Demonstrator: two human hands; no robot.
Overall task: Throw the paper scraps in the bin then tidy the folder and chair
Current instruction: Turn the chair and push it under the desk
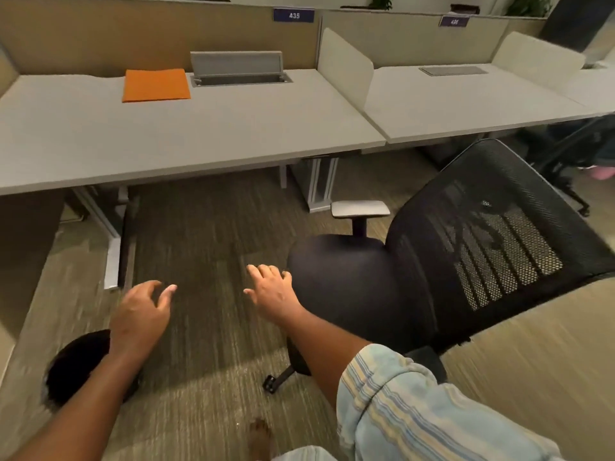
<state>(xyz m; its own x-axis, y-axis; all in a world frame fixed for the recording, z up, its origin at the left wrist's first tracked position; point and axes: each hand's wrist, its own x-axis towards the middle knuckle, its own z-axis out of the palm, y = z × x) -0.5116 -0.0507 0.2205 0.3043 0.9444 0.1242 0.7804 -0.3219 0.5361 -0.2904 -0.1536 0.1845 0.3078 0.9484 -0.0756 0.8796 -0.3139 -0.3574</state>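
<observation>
An orange folder [155, 85] lies flat at the back of the grey desk [186, 134]. A black mesh office chair [432, 257] stands on the carpet to the right, pulled out from the desk and turned at an angle. A round black bin [75, 367] sits on the floor at the lower left, partly behind my left forearm. My left hand [141, 312] hovers above the carpet beside the bin, fingers apart and holding nothing. My right hand [271, 289] is open too, close to the left edge of the chair seat. No paper scraps show.
An open cable tray [238, 69] with a raised lid sits in the desk beside the folder. White desk legs [319, 181] stand under the tabletop. A second desk [466, 98] adjoins on the right behind a divider panel [346, 66]. Another chair base [572, 168] is at far right.
</observation>
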